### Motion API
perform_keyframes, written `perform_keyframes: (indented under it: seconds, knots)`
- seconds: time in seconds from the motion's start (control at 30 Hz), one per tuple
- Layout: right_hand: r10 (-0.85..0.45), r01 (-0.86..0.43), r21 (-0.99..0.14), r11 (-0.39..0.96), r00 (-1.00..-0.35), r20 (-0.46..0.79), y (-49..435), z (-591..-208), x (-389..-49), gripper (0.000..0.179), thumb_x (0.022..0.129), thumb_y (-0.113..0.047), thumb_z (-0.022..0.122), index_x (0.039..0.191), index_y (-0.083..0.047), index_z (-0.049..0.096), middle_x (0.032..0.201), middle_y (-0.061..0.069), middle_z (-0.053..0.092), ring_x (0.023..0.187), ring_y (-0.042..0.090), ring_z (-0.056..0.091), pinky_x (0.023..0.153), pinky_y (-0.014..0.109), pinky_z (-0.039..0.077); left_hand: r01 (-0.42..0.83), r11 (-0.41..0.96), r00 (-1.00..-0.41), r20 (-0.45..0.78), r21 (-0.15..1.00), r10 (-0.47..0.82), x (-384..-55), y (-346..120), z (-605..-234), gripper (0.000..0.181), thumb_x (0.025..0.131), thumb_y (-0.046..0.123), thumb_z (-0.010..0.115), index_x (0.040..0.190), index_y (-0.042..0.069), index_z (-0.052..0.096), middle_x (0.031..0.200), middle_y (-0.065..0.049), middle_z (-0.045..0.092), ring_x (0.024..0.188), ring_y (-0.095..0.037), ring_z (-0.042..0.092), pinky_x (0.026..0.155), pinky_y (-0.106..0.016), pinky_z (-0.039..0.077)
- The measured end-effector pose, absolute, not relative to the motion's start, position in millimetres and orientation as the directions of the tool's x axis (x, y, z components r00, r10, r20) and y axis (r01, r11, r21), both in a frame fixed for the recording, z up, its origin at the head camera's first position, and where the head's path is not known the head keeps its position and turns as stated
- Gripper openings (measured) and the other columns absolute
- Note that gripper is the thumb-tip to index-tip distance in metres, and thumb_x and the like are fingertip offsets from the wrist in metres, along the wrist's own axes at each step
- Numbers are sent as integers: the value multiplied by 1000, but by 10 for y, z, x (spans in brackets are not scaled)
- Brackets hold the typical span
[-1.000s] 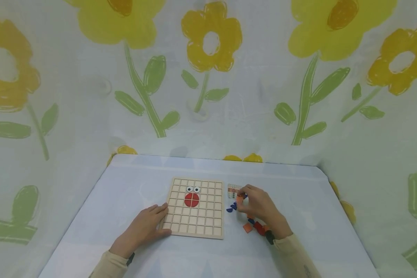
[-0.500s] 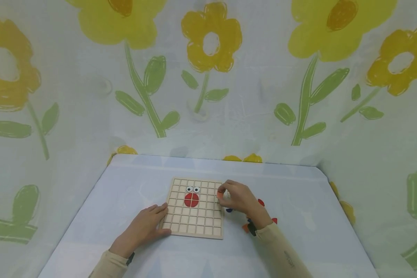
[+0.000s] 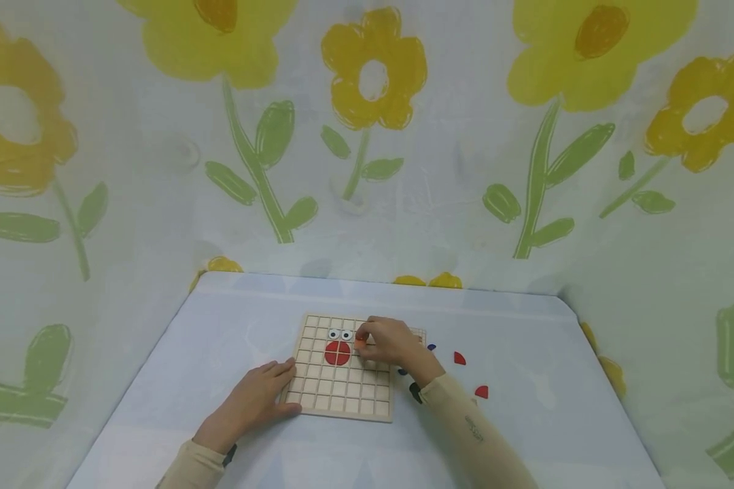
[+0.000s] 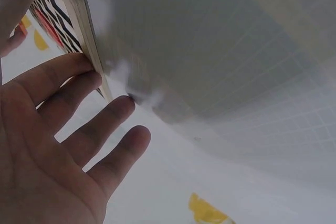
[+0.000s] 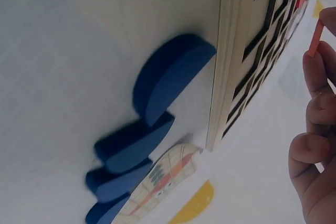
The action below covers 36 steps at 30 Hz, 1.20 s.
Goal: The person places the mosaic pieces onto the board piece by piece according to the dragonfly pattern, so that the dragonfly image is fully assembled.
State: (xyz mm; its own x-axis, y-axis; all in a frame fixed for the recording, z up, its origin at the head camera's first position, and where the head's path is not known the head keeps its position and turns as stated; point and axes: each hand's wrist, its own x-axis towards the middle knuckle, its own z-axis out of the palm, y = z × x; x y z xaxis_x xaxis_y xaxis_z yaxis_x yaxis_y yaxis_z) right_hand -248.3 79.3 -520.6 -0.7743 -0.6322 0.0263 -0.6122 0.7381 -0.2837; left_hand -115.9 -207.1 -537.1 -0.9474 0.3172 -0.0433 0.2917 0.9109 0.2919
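Observation:
A wooden grid board (image 3: 342, 388) lies on the table, with a red disc (image 3: 337, 353) made of quarter pieces and two round eye pieces (image 3: 340, 334) above it. My left hand (image 3: 252, 399) rests at the board's left edge; in the left wrist view its extended fingertips (image 4: 89, 62) touch the side of the board. Over the board, just right of the red disc, my right hand (image 3: 393, 341) pinches a thin orange tile (image 3: 359, 343) between thumb and fingertip. In the right wrist view that orange tile (image 5: 316, 38) is seen edge-on.
Several blue half-round pieces (image 5: 173, 80) lie right of the board, near a printed pattern card (image 5: 167, 176). Farther right are red quarter pieces (image 3: 459, 358). My right forearm (image 3: 471, 428) hides part of the loose pieces. A flower-printed curtain (image 3: 440, 176) closes off the back.
My right hand has moved left from the loose pieces to over the board, carrying the orange tile. The left hand has stayed at the board's edge.

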Motion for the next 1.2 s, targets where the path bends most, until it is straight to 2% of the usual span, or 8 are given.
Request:
perform_keyframes:
  seconds: [0.33,0.6,0.8,0.97,1.2]
  knots:
    - [-575,-533,-274,801,-811,-103,693,-5287,-2512,19,91,-35,75,106,-24,77,91,-15,60,83,9,55,80,28,54,298,910,-946,-37,288,322,-1150,-2038,-5350,80,83,52,80,139,0,59,149,-14,53,134,-43,50,111,-58,42]
    - [-570,-519,-304,799,-815,-108,682,-5251,-2492,19,93,-34,75,108,-23,79,92,-13,59,81,10,54,72,26,52,298,916,-946,-40,268,320,-1139,-2026,-5309,80,83,52,80,139,0,59,149,-14,53,133,-42,50,111,-58,43]
    - [-541,-484,-324,813,-834,-112,653,-5248,-2447,21,94,-34,75,110,-22,79,95,-11,62,82,9,55,76,26,54,292,914,-948,-43,280,316,-1138,-2030,-5321,80,83,52,80,139,-1,59,149,-15,52,133,-44,50,110,-59,43]
    - [-519,-465,-312,829,-846,-119,628,-5249,-2415,22,94,-34,75,112,-23,79,99,-11,64,83,9,55,78,25,54,290,915,-947,-52,281,316,-1136,-2035,-5324,80,83,51,79,139,-1,58,150,-15,52,134,-44,49,110,-59,42]
    - [-526,-485,-287,826,-846,-86,635,-5269,-2384,22,95,-36,73,113,-23,78,100,-10,64,81,8,55,71,24,53,298,910,-946,-39,287,322,-1121,-2028,-5296,79,83,49,81,138,-2,59,149,-16,53,132,-45,50,110,-59,43]
